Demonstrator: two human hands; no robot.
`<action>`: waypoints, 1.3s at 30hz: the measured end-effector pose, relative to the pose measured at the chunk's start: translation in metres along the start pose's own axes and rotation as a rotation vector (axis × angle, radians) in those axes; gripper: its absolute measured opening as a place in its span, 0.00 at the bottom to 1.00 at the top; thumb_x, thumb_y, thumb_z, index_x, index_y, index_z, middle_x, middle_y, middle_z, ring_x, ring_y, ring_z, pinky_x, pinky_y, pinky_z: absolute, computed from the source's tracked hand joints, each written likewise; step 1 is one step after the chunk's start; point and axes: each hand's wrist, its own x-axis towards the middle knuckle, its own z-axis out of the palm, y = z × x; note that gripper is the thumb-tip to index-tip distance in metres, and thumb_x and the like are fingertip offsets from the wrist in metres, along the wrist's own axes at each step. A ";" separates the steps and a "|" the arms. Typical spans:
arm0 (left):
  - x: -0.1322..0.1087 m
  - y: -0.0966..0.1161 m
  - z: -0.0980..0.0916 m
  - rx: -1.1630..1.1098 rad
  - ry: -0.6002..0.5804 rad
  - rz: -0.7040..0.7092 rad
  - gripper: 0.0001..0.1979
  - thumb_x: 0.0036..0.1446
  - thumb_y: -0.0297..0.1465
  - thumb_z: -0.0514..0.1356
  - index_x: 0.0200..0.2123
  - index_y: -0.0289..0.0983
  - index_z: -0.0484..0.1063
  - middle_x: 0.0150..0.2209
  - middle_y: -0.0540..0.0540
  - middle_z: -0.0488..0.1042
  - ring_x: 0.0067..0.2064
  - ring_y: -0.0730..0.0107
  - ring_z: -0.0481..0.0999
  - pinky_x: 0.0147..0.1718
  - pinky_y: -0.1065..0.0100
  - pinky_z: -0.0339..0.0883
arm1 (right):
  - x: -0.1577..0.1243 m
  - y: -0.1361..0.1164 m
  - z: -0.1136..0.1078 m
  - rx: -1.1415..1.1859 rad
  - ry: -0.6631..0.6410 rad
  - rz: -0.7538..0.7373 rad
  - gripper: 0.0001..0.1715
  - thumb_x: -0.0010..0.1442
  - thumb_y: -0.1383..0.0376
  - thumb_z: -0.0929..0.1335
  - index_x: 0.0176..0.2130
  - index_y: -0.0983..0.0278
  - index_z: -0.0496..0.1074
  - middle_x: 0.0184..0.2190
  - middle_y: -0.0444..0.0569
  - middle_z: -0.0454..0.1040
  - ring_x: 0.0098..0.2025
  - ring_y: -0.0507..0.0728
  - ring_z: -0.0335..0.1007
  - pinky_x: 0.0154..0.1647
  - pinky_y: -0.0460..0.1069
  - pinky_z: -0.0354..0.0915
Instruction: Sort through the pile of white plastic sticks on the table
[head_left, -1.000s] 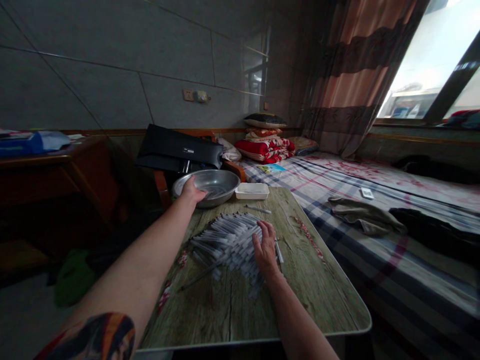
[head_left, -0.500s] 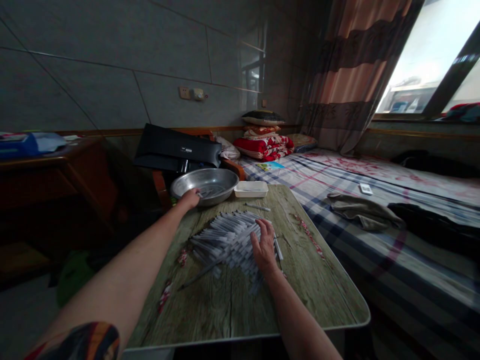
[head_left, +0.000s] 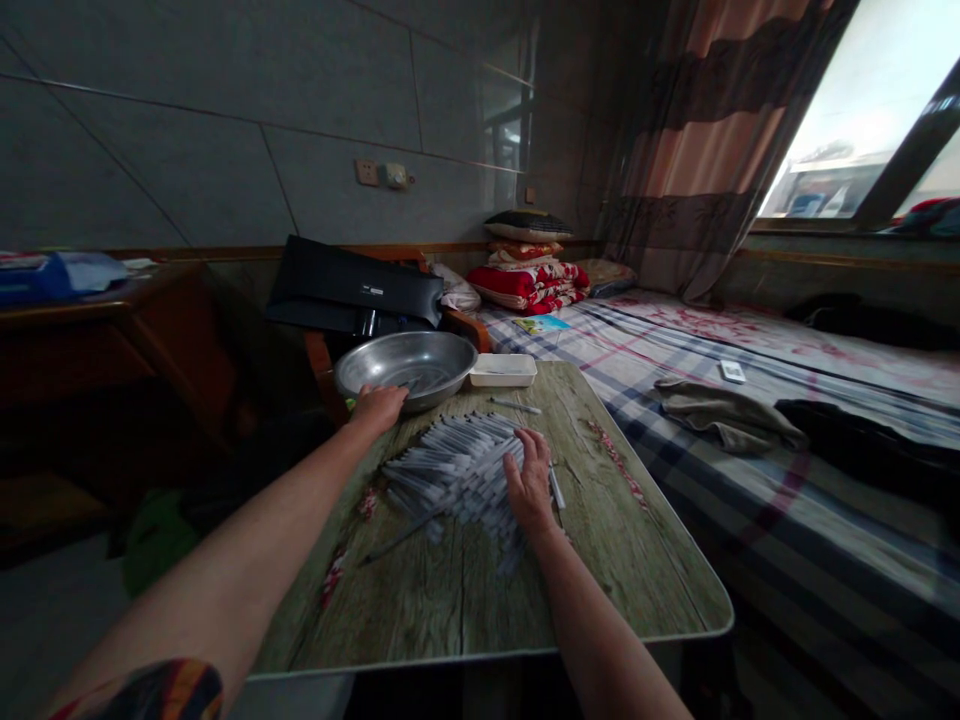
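Observation:
A heap of slim, pale, pen-like tubes [head_left: 457, 465] with dark tips lies on the wood-patterned table [head_left: 420, 630]. My right hand [head_left: 531, 480] rests at the heap's right side, thumb and fingers apart, grasping nothing I can see. At the near left rim of a wide metal basin [head_left: 405, 350] is my left hand [head_left: 377, 408], its fingers stretched towards the right. No held item shows in it. A few slender pieces lie inside the basin, too dim to make out.
Beside the basin stands a white plastic tray [head_left: 502, 372]. One loose tube [head_left: 515, 405] lies behind the heap. A chair bearing a black flat case [head_left: 352, 285] is behind the basin. To the right, a bed with a plaid sheet [head_left: 622, 360] borders the table.
My left hand has drawn back slightly from inside the basin's rim and turned its fingers to the right. The right hand stays at the heap. The view has shifted slightly.

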 end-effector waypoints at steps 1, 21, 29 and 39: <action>-0.005 -0.001 -0.001 0.044 -0.014 0.023 0.10 0.48 0.23 0.62 0.20 0.39 0.67 0.31 0.43 0.75 0.59 0.51 0.63 0.56 0.56 0.52 | 0.000 0.000 0.000 0.001 -0.002 0.001 0.23 0.64 0.57 0.60 0.56 0.62 0.62 0.55 0.57 0.61 0.60 0.63 0.54 0.61 0.64 0.51; -0.119 0.017 -0.014 0.344 -0.205 0.384 0.03 0.50 0.27 0.64 0.30 0.41 0.75 0.37 0.43 0.73 0.47 0.54 0.70 0.52 0.61 0.58 | 0.000 0.005 0.002 0.032 0.038 0.034 0.21 0.64 0.57 0.59 0.53 0.64 0.65 0.51 0.56 0.63 0.57 0.62 0.57 0.60 0.62 0.54; -0.206 -0.013 -0.013 0.836 -0.472 0.450 0.07 0.55 0.34 0.60 0.36 0.39 0.72 0.38 0.45 0.74 0.43 0.58 0.73 0.44 0.60 0.63 | -0.003 0.009 0.005 0.018 0.023 0.029 0.21 0.65 0.57 0.59 0.52 0.65 0.65 0.51 0.56 0.65 0.56 0.61 0.57 0.60 0.61 0.53; -0.213 -0.025 -0.005 0.823 -0.404 0.515 0.07 0.59 0.27 0.56 0.38 0.39 0.74 0.38 0.44 0.75 0.43 0.58 0.71 0.44 0.59 0.63 | -0.003 0.002 0.001 0.065 -0.032 -0.007 0.20 0.63 0.58 0.62 0.51 0.65 0.67 0.50 0.56 0.66 0.56 0.62 0.58 0.59 0.59 0.54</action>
